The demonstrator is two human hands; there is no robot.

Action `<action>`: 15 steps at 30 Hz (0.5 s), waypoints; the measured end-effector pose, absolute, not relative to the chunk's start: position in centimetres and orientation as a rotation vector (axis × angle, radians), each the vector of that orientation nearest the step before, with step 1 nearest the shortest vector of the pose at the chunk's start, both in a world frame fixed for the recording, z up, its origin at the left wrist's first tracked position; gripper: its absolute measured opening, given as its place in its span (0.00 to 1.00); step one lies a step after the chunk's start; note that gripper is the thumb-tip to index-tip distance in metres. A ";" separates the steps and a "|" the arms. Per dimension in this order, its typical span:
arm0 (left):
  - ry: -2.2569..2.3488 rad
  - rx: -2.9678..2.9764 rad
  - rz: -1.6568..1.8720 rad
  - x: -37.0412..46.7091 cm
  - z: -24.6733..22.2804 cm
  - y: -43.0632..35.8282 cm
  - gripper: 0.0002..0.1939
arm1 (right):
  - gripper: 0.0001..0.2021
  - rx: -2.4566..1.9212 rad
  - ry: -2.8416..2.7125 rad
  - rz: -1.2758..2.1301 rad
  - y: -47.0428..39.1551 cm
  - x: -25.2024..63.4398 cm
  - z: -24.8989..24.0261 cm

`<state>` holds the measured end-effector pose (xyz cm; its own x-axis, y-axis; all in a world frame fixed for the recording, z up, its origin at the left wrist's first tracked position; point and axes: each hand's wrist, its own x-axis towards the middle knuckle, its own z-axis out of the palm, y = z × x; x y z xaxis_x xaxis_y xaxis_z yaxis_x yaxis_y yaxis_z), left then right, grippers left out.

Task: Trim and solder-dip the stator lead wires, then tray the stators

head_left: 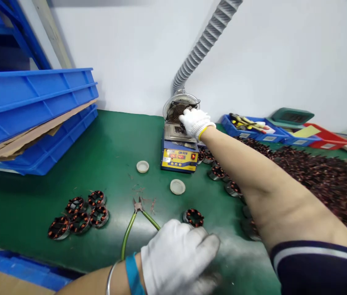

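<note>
My right hand (195, 122), in a white glove, reaches over the blue and yellow heated unit (178, 157) below the round fan; its fingers are bent, and what they hold, if anything, is hidden. My left hand (179, 258), gloved too, is low in the middle with its fingers apart and blurred, just below a wire-wound ring (193, 217). Green-handled cutters (138, 207) lie open beside it, one handle running under my left hand. Several more wound rings (79, 221) stand at the left. Two small round lids (177, 187) (142, 166) lie before the unit.
A dense heap of wound parts (321, 192) covers the right side, behind and beside my right arm. Blue bins (247, 127) and a red bin (327, 137) stand along the wall. Stacked blue trays (35, 94) are at the left. A grey hose (207, 43) rises from the fan.
</note>
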<state>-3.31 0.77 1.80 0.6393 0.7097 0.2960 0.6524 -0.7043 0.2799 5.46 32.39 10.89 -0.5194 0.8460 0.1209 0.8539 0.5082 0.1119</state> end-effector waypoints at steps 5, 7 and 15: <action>1.011 2.822 0.671 -2.7 0.6 0.8 0.23 | 0.23 -1.661 -2.535 -0.200 33.0 6.7 12.2; 0.986 2.848 0.689 -2.4 0.2 0.9 0.21 | 0.28 -1.739 -2.440 -0.125 33.4 7.2 13.2; 0.995 2.830 0.608 -2.6 0.4 1.2 0.24 | 0.27 -1.791 -2.292 0.157 34.6 5.9 12.3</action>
<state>-2.56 1.19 0.39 0.7105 0.6159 0.3403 0.5839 -0.7859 0.2034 5.94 34.57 12.27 -0.2275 0.9672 0.1133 0.9428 0.2478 -0.2230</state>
